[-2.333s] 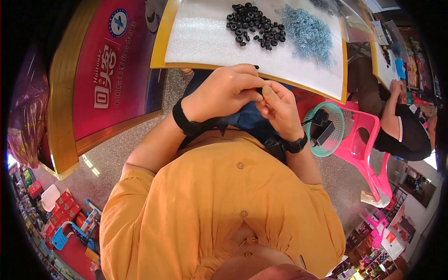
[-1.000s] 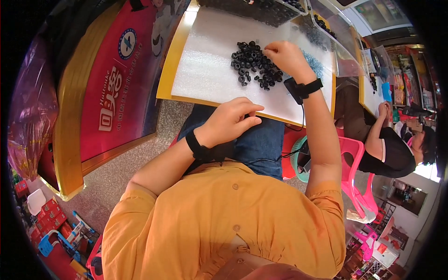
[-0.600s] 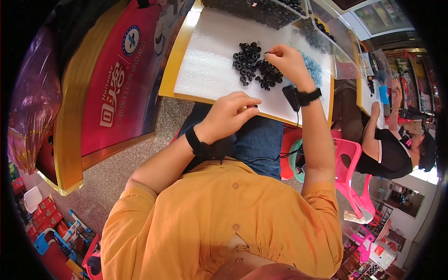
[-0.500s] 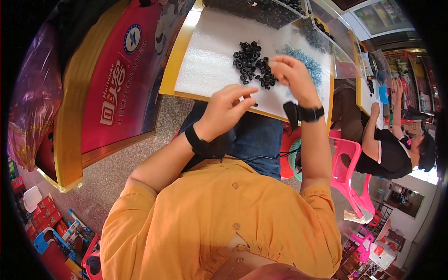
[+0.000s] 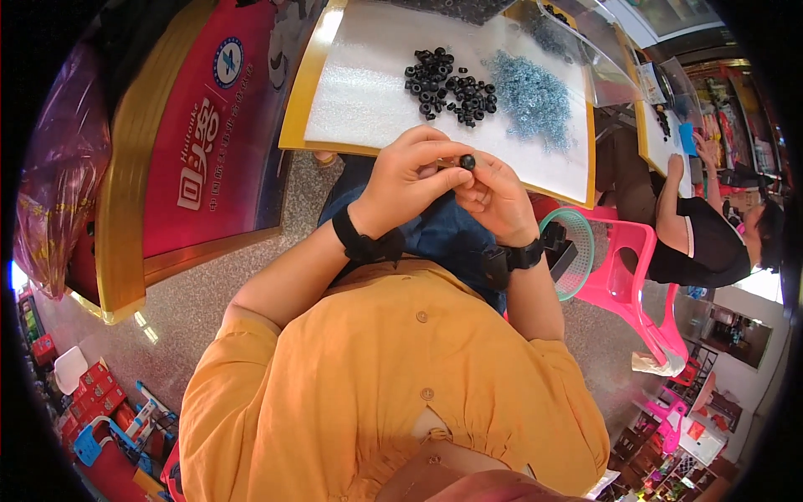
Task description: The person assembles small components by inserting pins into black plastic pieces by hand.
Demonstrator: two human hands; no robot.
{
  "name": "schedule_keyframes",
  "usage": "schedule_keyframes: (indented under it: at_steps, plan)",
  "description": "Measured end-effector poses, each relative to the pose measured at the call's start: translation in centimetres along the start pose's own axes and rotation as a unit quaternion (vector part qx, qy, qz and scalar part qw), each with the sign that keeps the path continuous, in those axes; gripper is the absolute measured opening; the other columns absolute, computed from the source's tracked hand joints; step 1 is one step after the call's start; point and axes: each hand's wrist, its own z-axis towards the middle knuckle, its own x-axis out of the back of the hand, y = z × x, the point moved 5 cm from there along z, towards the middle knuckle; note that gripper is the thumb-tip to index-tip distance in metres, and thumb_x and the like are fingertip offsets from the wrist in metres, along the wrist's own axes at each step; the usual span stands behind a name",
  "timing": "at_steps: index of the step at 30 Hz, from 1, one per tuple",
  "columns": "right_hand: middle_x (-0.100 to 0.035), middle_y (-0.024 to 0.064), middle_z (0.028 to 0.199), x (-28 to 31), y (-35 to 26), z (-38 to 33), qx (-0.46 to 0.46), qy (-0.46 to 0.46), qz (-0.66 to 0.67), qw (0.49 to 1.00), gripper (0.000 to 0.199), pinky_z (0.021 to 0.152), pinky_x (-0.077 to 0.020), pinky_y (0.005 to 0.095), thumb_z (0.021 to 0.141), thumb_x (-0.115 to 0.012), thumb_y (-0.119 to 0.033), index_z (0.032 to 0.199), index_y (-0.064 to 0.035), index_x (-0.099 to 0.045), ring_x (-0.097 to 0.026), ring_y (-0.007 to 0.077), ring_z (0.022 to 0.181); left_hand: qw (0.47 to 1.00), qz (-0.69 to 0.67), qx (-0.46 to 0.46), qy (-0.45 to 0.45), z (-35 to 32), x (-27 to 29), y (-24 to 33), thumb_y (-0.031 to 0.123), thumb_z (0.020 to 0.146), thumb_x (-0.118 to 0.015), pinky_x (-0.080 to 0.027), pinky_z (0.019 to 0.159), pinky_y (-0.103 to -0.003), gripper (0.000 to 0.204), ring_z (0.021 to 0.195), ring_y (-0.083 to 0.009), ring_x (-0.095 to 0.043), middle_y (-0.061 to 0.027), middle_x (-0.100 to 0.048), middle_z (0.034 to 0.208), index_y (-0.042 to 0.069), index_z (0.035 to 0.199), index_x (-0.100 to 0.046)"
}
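Observation:
Just in front of the table edge, my two hands meet at a small round black plastic piece (image 5: 467,161). My left hand (image 5: 404,179) pinches it between thumb and index finger. My right hand (image 5: 497,194) closes on it from the other side with its fingers curled; anything else inside them is hidden. Beyond the hands, a loose pile of similar black pieces (image 5: 432,74) lies on the white padded tabletop (image 5: 360,100), some showing hollow centres. To its right spreads a heap of tiny pale-blue translucent pieces (image 5: 531,99), perhaps rings.
A yellow rim (image 5: 294,109) borders the table. Clear plastic bins (image 5: 615,79) stand at its far right. A green mesh basket (image 5: 577,251) and a pink chair (image 5: 623,268) are by my right arm. Further right, another person (image 5: 711,238) works at a second table.
My right hand has left the black pile and come back toward me, joining my left hand. The black piece now shows between both hands' fingertips. The view has shifted slightly.

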Motion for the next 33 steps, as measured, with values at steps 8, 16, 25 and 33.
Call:
schedule_keyframes:
  at_steps: [8,16,25,33]
  plan:
    - [-0.056,-0.0041,0.077,2.2,1.1,-1.5,0.012,0.078,-0.097,0.992,0.022,0.05,-0.0301,0.0178,0.1,-0.058,-0.028,0.1,-0.0065,-0.063,-0.044,0.0023,0.061,0.99,0.133,-0.018,-0.051,-0.6,-1.1,-0.1,0.01,0.078,-0.078,-0.041,0.054,-0.022,0.026,0.059,-0.0086,-0.049,-0.0035,-0.062,0.094,0.006,0.104,-0.073]
    - [-0.058,-0.0031,0.077,2.1,1.8,-1.8,0.006,0.046,-0.017,0.999,0.025,0.05,-0.032,0.0166,0.101,-0.056,-0.029,0.103,-0.0053,-0.064,-0.045,0.0027,0.061,0.995,0.087,0.002,-0.046,-0.1,-0.8,-0.6,0.008,0.081,-0.076,-0.044,0.057,-0.022,0.027,0.063,-0.0074,-0.052,-0.0051,-0.065,0.098,0.005,0.107,-0.072]
    - [-0.064,0.0102,0.081,1.3,-2.6,0.3,0.245,0.152,-0.655,0.698,0.018,0.068,-0.0505,0.034,0.088,-0.068,-0.015,0.103,-0.0061,-0.071,-0.063,0.0226,0.073,0.983,-0.04,0.149,0.096,0.6,2.9,-3.6,0.007,0.085,-0.071,-0.041,0.057,-0.018,0.028,0.063,-0.0023,-0.05,-0.0004,-0.066,0.09,0.004,0.113,-0.072]
    - [-0.063,0.0117,0.087,1.8,-3.3,1.9,0.259,0.152,-0.702,0.646,0.018,0.071,-0.0507,0.0391,0.085,-0.068,-0.016,0.101,-0.0063,-0.069,-0.064,0.0292,0.081,0.967,-0.14,0.213,0.012,-0.1,0.8,-3.8,0.015,0.094,-0.068,-0.032,0.05,-0.017,0.026,0.059,0.0006,-0.043,0.0065,-0.061,0.079,0.006,0.118,-0.069]
